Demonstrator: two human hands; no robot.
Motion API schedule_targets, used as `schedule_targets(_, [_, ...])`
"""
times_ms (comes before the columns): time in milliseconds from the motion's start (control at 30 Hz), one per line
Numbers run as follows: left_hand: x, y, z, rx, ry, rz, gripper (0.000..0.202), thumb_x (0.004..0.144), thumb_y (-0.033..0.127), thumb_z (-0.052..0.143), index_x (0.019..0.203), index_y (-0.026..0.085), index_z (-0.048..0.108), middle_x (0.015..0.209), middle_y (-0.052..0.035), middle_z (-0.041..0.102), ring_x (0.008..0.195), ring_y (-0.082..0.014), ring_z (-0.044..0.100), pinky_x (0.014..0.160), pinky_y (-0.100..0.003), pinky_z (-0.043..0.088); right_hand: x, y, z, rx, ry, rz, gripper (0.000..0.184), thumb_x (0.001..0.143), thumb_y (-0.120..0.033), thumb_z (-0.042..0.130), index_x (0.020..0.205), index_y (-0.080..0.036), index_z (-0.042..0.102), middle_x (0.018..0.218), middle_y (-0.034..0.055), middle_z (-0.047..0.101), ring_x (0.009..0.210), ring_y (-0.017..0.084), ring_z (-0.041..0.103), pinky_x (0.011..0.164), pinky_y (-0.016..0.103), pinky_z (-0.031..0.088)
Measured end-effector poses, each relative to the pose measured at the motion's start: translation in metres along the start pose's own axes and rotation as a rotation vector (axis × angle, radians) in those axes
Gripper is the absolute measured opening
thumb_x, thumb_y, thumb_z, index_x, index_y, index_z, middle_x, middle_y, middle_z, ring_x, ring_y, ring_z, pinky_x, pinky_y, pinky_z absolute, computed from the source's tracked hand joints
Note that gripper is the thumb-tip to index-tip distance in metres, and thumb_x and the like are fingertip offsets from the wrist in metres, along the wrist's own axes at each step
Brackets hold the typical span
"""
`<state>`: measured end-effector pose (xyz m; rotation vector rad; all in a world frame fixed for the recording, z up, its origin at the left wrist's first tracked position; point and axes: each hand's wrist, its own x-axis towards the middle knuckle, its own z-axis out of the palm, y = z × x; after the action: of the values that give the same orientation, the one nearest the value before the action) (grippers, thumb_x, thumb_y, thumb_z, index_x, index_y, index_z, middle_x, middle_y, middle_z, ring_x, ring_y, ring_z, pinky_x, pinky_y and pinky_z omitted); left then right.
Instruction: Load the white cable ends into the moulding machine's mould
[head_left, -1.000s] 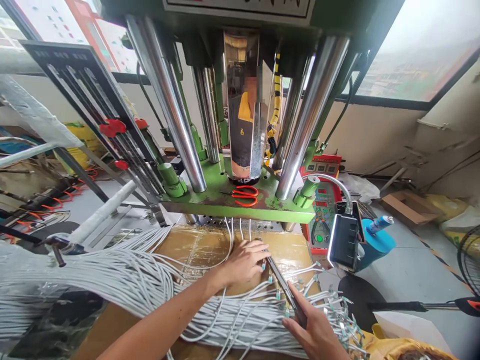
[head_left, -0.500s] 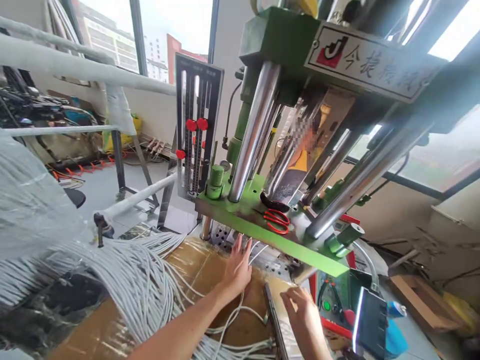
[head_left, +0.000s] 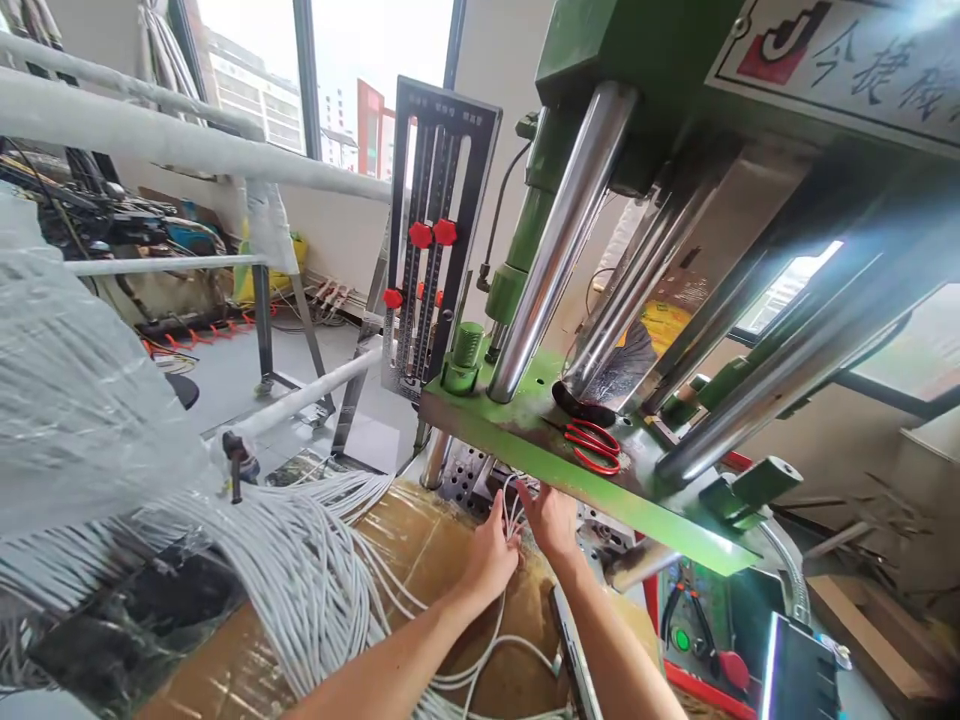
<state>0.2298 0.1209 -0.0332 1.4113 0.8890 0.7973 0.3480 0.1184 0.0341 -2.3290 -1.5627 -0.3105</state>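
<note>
White cable ends (head_left: 512, 512) now pinched between both hands, right at the mouth of the press, just under the green platen (head_left: 570, 470). Left hand (head_left: 491, 558) curled round the strands from the near side, right hand (head_left: 553, 520) meeting it from the other, fingertips closed on the same few wires. Half a second ago: left hand flat and spread on the cardboard-covered table (head_left: 420, 545), right hand hanging back by the dark metal strip (head_left: 571, 655), touching nothing. So both moved in and forward, and the view swung closer and lower under the machine too. Looks like the loose ends being fed or seated in the tooling beneath the platen, though the actual slot stays hidden behind the hands. Rest of the cable bundle (head_left: 300, 560) draped off to the left across the table. Red scissors (head_left: 596, 445) sitting on top of the platen between the chrome columns (head_left: 559, 250), untouched. Dark metal strip lying under the right forearm.
</note>
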Motion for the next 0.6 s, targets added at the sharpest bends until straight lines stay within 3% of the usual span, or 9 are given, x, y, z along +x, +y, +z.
schedule_targets(67, [-0.001, 0.003, -0.001, -0.038, -0.017, -0.013, 0.078, 0.08, 0.006, 0.053, 0.15, 0.017, 0.02, 0.096, -0.0099, 0.069, 0.05, -0.0136, 0.063, 0.045, -0.021, 0.045, -0.008, 0.009, -0.008, -0.019, -0.013, 0.061, 0.042, 0.092, -0.044, 0.047, 0.104, -0.009, 0.066, 0.099, 0.0233, 0.069, 0.101, 0.034, 0.062, 0.088, 0.045, 0.042])
schedule_targets(167, [-0.002, 0.005, -0.002, -0.052, -0.043, -0.017, 0.078, 0.081, 0.008, 0.053, 0.15, 0.019, 0.019, 0.097, -0.0091, 0.069, 0.048, -0.0134, 0.063, 0.041, -0.021, 0.043, -0.005, 0.017, -0.016, 0.005, -0.028, 0.107, 0.036, 0.093, -0.041, 0.045, 0.106, -0.014, 0.066, 0.101, 0.0186, 0.07, 0.108, 0.032, 0.059, 0.094, 0.045, 0.038])
schedule_targets(267, [-0.002, 0.005, -0.003, -0.045, -0.052, -0.014, 0.077, 0.083, 0.011, 0.053, 0.15, 0.017, 0.017, 0.096, -0.0089, 0.068, 0.048, -0.0133, 0.063, 0.04, -0.02, 0.043, 0.001, 0.007, -0.018, 0.072, -0.052, 0.089, 0.031, 0.094, -0.032, 0.043, 0.108, -0.015, 0.065, 0.103, 0.0153, 0.07, 0.108, 0.028, 0.059, 0.096, 0.041, 0.038])
schedule_targets(367, [-0.001, 0.005, -0.004, -0.043, -0.053, -0.006, 0.077, 0.082, 0.011, 0.053, 0.15, 0.014, 0.017, 0.094, -0.0082, 0.068, 0.047, -0.0121, 0.061, 0.039, -0.019, 0.043, -0.013, -0.008, -0.021, 0.152, -0.081, 0.026, 0.028, 0.093, -0.023, 0.043, 0.11, -0.014, 0.064, 0.103, 0.0136, 0.071, 0.102, 0.024, 0.062, 0.094, 0.035, 0.039])
schedule_targets(467, [-0.002, 0.007, -0.005, -0.055, -0.06, -0.016, 0.081, 0.08, 0.011, 0.054, 0.15, 0.015, 0.014, 0.092, -0.0063, 0.068, 0.046, -0.0111, 0.06, 0.036, -0.018, 0.041, -0.056, -0.001, -0.039, 0.221, -0.106, -0.012, 0.028, 0.09, -0.02, 0.044, 0.108, -0.018, 0.065, 0.1, 0.0081, 0.073, 0.093, 0.019, 0.065, 0.089, 0.029, 0.043])
schedule_targets(600, [-0.003, 0.01, -0.004, -0.162, -0.037, -0.051, 0.084, 0.077, 0.016, 0.062, 0.15, 0.014, 0.018, 0.077, -0.0013, 0.067, 0.045, -0.0109, 0.06, 0.036, -0.016, 0.041, -0.154, 0.062, -0.091, 0.239, -0.063, 0.12, 0.037, 0.092, -0.031, 0.033, 0.096, -0.021, 0.068, 0.081, 0.0067, 0.073, 0.072, 0.02, 0.067, 0.063, 0.027, 0.051])
